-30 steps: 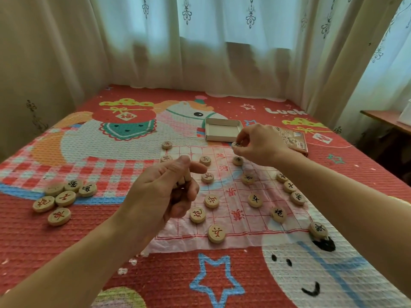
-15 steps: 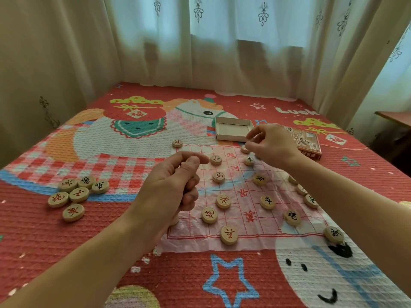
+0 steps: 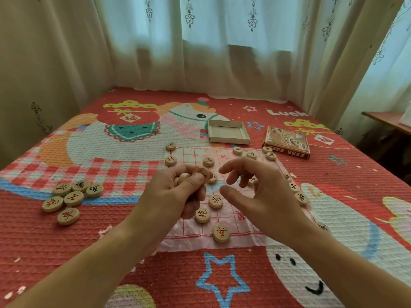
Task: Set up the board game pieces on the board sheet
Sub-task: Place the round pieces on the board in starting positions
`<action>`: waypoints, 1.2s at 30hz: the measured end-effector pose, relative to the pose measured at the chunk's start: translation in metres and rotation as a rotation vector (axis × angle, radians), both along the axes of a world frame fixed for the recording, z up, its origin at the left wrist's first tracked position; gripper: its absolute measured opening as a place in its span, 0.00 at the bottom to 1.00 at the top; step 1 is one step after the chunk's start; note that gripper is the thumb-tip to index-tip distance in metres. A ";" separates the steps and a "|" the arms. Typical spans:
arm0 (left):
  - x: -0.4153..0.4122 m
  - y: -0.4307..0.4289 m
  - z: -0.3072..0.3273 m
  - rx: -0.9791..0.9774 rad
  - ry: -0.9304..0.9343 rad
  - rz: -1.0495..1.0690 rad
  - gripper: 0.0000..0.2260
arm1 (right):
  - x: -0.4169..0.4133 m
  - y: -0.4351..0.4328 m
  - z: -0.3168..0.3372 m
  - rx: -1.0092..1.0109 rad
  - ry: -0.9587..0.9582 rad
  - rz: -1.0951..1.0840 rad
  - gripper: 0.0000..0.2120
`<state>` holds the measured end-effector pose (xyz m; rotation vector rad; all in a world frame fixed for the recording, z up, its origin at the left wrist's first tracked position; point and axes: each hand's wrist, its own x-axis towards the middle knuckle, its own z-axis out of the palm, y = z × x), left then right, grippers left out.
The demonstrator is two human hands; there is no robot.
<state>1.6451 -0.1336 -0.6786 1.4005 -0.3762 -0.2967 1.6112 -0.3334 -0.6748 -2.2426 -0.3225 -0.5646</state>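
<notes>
The left hand [image 3: 175, 192] is curled tight round a clutch of wooden pieces [image 3: 183, 177], over the red-gridded board sheet [image 3: 191, 237]; the right hand [image 3: 264, 198], just beside it, is loosely spread and holds nothing; 6 loose pieces [image 3: 73, 198] bearing red or black Chinese characters lie well left of the left hand; beyond the right hand the bedcover [image 3: 287, 112] reads "Luck".
</notes>
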 end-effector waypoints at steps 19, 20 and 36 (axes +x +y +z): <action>-0.004 -0.003 0.002 0.089 -0.092 0.012 0.13 | -0.010 0.003 0.002 -0.079 -0.119 0.037 0.16; -0.003 -0.002 0.003 0.084 -0.091 0.031 0.13 | -0.009 0.002 0.002 -0.079 -0.115 0.038 0.16; 0.015 0.021 0.022 -0.307 0.158 0.210 0.12 | 0.016 0.013 0.001 -0.122 -0.045 0.055 0.10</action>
